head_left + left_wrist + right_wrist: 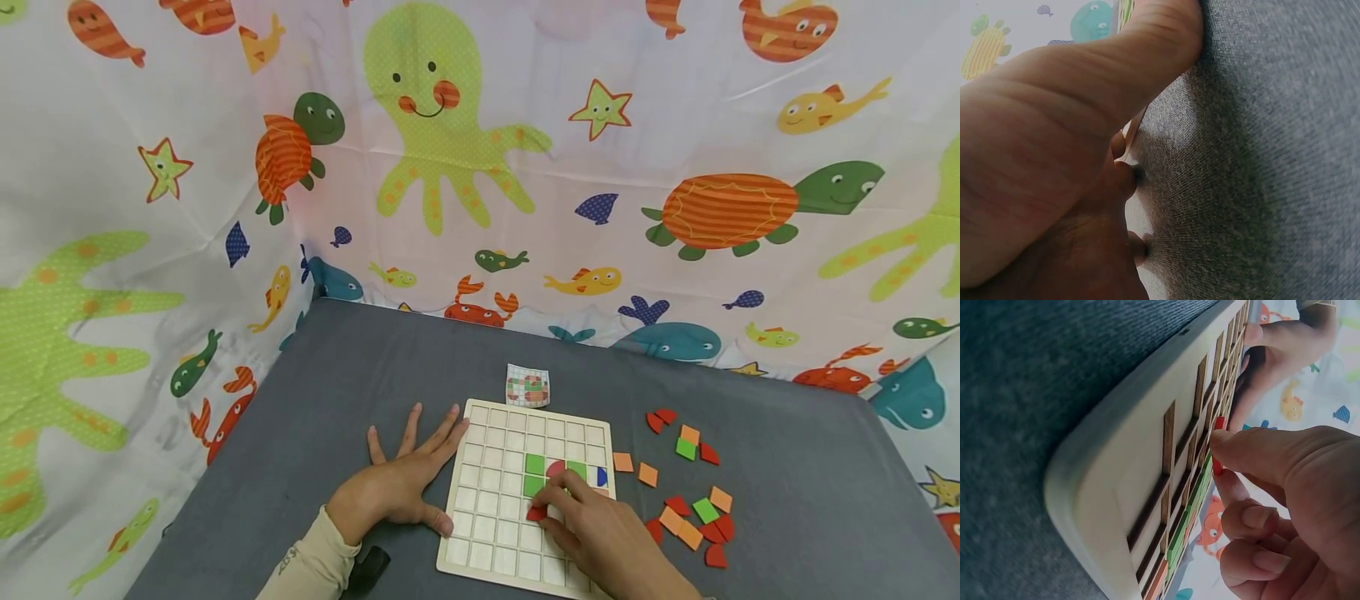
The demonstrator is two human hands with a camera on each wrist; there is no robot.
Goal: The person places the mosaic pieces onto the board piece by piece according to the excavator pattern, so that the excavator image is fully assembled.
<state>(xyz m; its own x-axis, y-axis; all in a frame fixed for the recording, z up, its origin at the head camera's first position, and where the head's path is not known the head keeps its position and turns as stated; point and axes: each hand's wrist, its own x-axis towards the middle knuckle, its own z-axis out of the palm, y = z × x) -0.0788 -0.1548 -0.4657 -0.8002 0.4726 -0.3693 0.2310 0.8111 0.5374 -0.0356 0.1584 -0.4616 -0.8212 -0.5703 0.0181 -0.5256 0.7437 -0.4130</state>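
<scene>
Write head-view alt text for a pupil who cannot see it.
A right hand pinches a red piece over a wooden grid board; the left hand rests at its left edge. Loose tiles lie to the board's right, a printed card beyond.

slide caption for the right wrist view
Right hand pinching a red piece at the wooden grid board, left hand at its far edge.
</scene>
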